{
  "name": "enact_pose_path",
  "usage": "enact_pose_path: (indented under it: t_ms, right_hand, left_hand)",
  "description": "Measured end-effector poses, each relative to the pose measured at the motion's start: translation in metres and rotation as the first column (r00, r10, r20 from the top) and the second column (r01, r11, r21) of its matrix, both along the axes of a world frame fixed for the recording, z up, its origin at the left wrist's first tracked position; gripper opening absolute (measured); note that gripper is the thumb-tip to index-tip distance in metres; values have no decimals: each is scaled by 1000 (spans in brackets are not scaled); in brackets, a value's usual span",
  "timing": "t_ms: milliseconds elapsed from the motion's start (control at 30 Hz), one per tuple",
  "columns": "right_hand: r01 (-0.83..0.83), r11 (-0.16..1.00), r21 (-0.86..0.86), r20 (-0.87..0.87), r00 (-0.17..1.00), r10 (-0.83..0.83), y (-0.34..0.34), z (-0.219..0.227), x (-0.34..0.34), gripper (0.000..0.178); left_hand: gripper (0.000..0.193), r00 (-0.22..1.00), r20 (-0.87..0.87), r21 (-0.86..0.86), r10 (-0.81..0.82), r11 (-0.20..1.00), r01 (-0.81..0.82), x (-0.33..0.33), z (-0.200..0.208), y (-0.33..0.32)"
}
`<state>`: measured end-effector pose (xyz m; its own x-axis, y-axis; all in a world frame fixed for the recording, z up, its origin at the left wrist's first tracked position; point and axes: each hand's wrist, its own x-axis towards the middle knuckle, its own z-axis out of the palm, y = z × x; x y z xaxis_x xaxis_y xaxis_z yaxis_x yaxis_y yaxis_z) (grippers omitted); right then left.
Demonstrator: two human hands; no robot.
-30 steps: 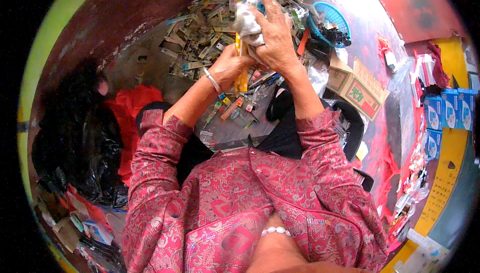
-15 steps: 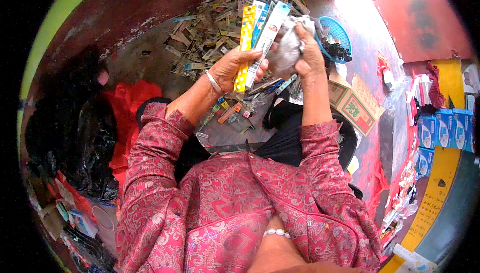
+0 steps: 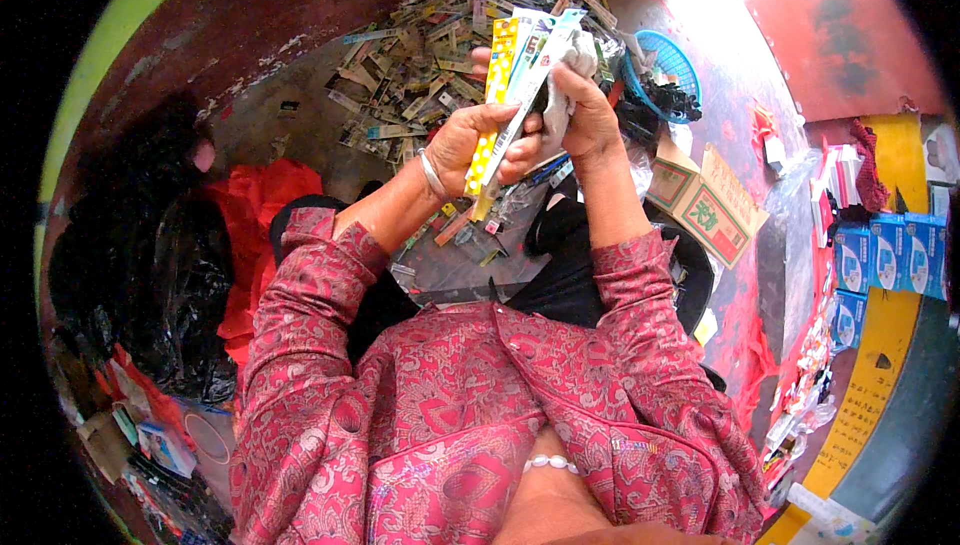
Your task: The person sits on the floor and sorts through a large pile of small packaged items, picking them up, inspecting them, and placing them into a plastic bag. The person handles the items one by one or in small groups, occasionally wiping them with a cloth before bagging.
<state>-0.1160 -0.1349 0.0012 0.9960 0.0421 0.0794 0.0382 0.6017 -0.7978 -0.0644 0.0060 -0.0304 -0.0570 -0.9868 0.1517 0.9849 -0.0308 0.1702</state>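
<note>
My left hand (image 3: 462, 141) grips several slim flat packets in a slanting fan, thumb across the front. One is a yellow packet with white dots (image 3: 502, 57); beside it is a narrow white packet (image 3: 527, 95) with pale blue at its top. A crumpled grey-white cloth (image 3: 560, 103) is bunched in my right hand (image 3: 590, 117), pressed against the right side of the packets. Fingertips (image 3: 482, 58) show past the yellow packet's left edge, behind the fan. What the packets contain cannot be seen.
A large heap of slim packets (image 3: 410, 85) covers the floor ahead. To its right stand a blue plastic basket (image 3: 668, 55) with dark items and an open cardboard box (image 3: 715, 210). Black plastic bags (image 3: 190, 295) and a red bag (image 3: 265, 200) lie left; blue boxes (image 3: 890, 255) stand far right.
My right hand has moved left with the cloth, from beside the packets to against them. The packets now fan closer together, and fingertips have appeared behind their left edge.
</note>
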Motion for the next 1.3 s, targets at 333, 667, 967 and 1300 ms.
enact_pose_path:
  t_ms: [333, 667, 967, 1300]
  right_hand:
    - [253, 937, -242, -252, 916, -313, -8, 7, -6, 18]
    - [543, 782, -308, -147, 784, -603, -31, -7, -2, 23]
    - [599, 540, -591, 301, 785, -541, -16, 21, -16, 31]
    - [502, -289, -816, 561, 563, -607, -54, -11, 2, 44]
  left_hand:
    - [48, 931, 364, 220, -21, 973, -64, 5, 14, -1]
    - [20, 813, 581, 232, -34, 965, -125, -10, 11, 0]
    - [14, 882, 470, 394, -15, 898, -195, 5, -1, 1]
    - [18, 682, 730, 300, -51, 920, -252, -6, 14, 3]
